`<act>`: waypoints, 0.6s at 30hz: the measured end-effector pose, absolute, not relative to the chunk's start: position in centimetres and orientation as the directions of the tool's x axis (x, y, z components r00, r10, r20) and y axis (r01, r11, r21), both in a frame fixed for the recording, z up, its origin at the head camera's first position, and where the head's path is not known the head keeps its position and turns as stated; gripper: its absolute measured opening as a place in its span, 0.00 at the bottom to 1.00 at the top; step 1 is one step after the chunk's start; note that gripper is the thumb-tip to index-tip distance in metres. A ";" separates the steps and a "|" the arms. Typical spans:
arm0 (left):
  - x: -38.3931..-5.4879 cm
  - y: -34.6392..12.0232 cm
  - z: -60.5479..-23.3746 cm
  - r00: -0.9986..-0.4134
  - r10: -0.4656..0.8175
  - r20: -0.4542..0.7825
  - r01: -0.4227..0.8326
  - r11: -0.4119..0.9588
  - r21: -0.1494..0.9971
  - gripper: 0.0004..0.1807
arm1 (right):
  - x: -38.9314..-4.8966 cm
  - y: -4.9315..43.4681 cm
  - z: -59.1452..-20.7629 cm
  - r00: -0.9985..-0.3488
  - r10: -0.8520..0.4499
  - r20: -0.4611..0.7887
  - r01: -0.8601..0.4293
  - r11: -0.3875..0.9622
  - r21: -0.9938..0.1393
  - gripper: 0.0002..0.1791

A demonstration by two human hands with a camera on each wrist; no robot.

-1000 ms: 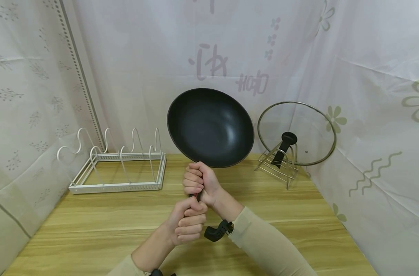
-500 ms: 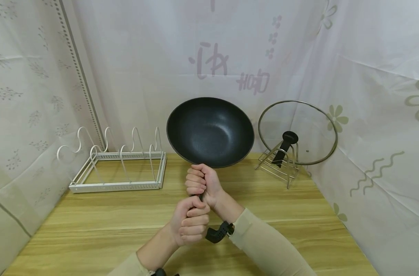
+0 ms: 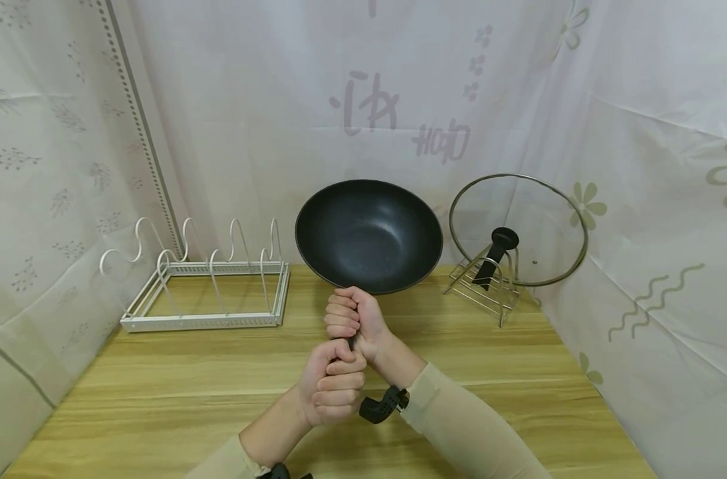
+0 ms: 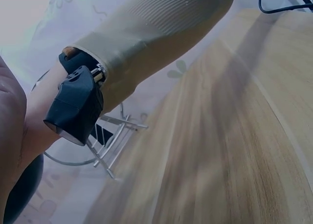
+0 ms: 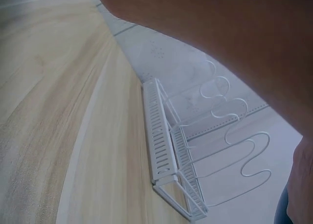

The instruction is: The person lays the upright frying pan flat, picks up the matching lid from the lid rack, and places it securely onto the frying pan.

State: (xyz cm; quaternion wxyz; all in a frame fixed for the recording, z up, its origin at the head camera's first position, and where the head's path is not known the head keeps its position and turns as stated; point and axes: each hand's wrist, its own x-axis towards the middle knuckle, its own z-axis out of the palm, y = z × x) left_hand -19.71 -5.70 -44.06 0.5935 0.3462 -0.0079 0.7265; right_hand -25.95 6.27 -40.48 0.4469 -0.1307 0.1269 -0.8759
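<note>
A black wok (image 3: 369, 236) is held up over the table in the head view, its inside tilted toward me. My right hand (image 3: 351, 319) grips the wok's handle close to the pan. Just below it, my left hand (image 3: 333, 382) grips the lower part of the same handle, fingers curled round it. The two hands touch or nearly touch, and most of the handle is hidden inside them. In the left wrist view, the wok's dark edge (image 4: 24, 190) shows behind the right forearm. A sliver of it (image 5: 282, 207) appears in the right wrist view.
At the left of the wooden table (image 3: 177, 386) stands a white wire rack (image 3: 201, 324) with several curved dividers. A glass lid (image 3: 549, 226) leans upright in a small metal stand (image 3: 489, 299) at the right. Patterned curtains (image 3: 237, 153) enclose the back and sides.
The wok has tipped back flatter, its far rim dropping while the near rim stays about level. Both hands have shifted slightly right and down, keeping their grip.
</note>
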 end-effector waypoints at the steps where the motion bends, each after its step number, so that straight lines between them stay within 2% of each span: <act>1: -19.7 -5.7 -44.1 -0.056 0.858 0.511 -0.869 -0.294 0.397 0.24 | -26.0 6.3 -40.5 -0.568 -0.815 0.113 0.750 -0.569 -0.336 0.27; 18: -20.0 -5.4 -44.6 -0.041 0.867 0.497 -0.879 -0.268 0.395 0.24 | -26.1 6.7 -41.1 -0.591 -0.805 0.058 0.744 -0.571 -0.346 0.27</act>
